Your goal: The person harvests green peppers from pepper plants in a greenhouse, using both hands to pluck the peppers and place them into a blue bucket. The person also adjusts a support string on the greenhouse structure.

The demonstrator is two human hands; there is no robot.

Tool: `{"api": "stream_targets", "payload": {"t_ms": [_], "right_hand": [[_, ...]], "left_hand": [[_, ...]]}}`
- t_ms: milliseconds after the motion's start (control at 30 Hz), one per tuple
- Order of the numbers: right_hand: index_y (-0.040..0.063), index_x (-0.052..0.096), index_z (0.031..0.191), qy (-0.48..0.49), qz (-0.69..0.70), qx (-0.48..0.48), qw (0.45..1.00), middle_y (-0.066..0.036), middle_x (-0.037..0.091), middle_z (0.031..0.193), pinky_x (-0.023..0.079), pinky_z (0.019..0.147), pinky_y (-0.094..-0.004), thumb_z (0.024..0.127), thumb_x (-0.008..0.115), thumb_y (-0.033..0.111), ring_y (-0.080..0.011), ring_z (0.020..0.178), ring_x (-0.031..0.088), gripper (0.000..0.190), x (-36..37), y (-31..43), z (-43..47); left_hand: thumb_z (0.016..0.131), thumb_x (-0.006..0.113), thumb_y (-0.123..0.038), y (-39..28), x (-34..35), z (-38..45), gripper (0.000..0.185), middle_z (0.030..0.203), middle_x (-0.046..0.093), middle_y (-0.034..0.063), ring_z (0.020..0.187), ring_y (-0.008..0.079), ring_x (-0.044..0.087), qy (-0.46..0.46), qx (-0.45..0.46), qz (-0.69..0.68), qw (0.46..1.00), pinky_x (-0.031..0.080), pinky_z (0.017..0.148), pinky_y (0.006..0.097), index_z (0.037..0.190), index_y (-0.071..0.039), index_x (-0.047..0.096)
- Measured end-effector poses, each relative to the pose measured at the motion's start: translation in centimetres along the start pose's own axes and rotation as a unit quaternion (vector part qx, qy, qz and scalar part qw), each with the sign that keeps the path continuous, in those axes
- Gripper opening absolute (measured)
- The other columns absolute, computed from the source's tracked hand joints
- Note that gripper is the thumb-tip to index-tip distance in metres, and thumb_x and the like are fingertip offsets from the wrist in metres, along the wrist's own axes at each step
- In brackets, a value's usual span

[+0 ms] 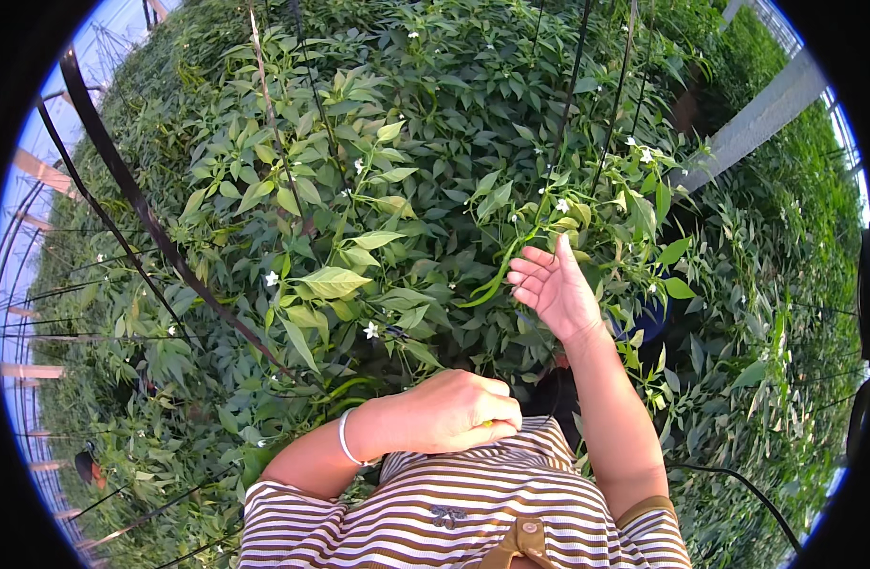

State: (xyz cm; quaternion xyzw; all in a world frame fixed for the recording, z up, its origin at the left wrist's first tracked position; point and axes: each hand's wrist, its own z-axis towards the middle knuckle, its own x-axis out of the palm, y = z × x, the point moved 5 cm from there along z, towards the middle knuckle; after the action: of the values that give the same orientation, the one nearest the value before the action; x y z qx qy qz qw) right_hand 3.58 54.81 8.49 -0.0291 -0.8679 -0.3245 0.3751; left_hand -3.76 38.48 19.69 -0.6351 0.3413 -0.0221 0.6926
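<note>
Long green chili peppers (497,276) hang from a pepper plant with white flowers in front of me. Right beside them is my right hand (557,293), palm turned inward, thumb raised to the leaves and fingers loosely extended around nothing. My left hand (467,411), with a silver bangle (344,437) at its wrist, is curled in front of my striped shirt (435,498). A small yellow-green bit, perhaps pepper, shows between its fingers; the rest is hidden. More green peppers (349,390) show among the leaves just beyond the left wrist.
Dense pepper foliage (435,142) surrounds me. Dark straps (150,220) and strings (321,107) run up through it. A grey post (759,121) slants at the upper right. Something blue (648,318), partly hidden, sits behind leaves near my right forearm. A black hose-like line (748,484) curves at the lower right.
</note>
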Motion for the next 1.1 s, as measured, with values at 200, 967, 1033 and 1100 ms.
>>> {"api": "stream_targets", "payload": {"t_ms": [200, 967, 1033, 1100], "right_hand": [[0.006, 0.058, 0.105, -0.112, -0.126, -0.053, 0.984, 0.006, 0.046, 0.066, 0.027, 0.038, -0.0174, 0.095, 0.054, 0.027, -0.0025, 0.047, 0.036, 0.024, -3.6, 2.7, -1.3], [0.0, 0.044, 0.119, -0.161, -0.577, -0.48, 0.641, -0.01, 0.047, 0.111, 0.041, 0.083, -0.0288, 0.09, 0.061, 0.016, -0.0153, 0.097, 0.048, 0.036, 1.6, 8.1, -4.5], [-0.001, 0.04, 0.122, -0.134, -0.597, -0.464, 0.641, -0.013, 0.05, 0.112, 0.042, 0.079, -0.0256, 0.09, 0.061, 0.016, -0.0141, 0.096, 0.05, 0.041, 1.7, 8.3, -3.4], [-0.003, 0.036, 0.126, -0.128, -0.526, -0.379, 0.75, -0.017, 0.053, 0.114, 0.044, 0.077, -0.0229, 0.091, 0.061, 0.017, -0.0143, 0.094, 0.052, 0.048, 1.1, 7.8, -2.0]], "left_hand": [[0.089, 0.057, -0.024, 4.9, -0.3, 2.5, 0.024, 0.092, 0.058, 0.0135, 0.081, 0.0301, 0.06, -0.106, -0.09, 0.027, 0.99, 0.048, 0.073, 0.0389, 0.1, -0.004, 0.064], [0.085, 0.06, 0.003, 14.7, -5.8, 12.1, 0.013, 0.08, 0.059, 0.0075, 0.077, 0.0066, 0.05, -0.39, -0.055, -0.11, 0.912, 0.046, 0.071, 0.0239, 0.097, 0.002, 0.054], [0.085, 0.059, 0.003, 14.1, -5.8, 12.1, 0.014, 0.08, 0.059, 0.0063, 0.076, 0.0071, 0.049, -0.388, -0.056, -0.109, 0.914, 0.045, 0.071, 0.0237, 0.098, 0.002, 0.054], [0.085, 0.058, 0.004, 13.9, -5.7, 12.0, 0.014, 0.08, 0.058, 0.0052, 0.075, 0.0074, 0.049, -0.395, -0.049, -0.108, 0.911, 0.045, 0.07, 0.0233, 0.098, 0.001, 0.054]]}}
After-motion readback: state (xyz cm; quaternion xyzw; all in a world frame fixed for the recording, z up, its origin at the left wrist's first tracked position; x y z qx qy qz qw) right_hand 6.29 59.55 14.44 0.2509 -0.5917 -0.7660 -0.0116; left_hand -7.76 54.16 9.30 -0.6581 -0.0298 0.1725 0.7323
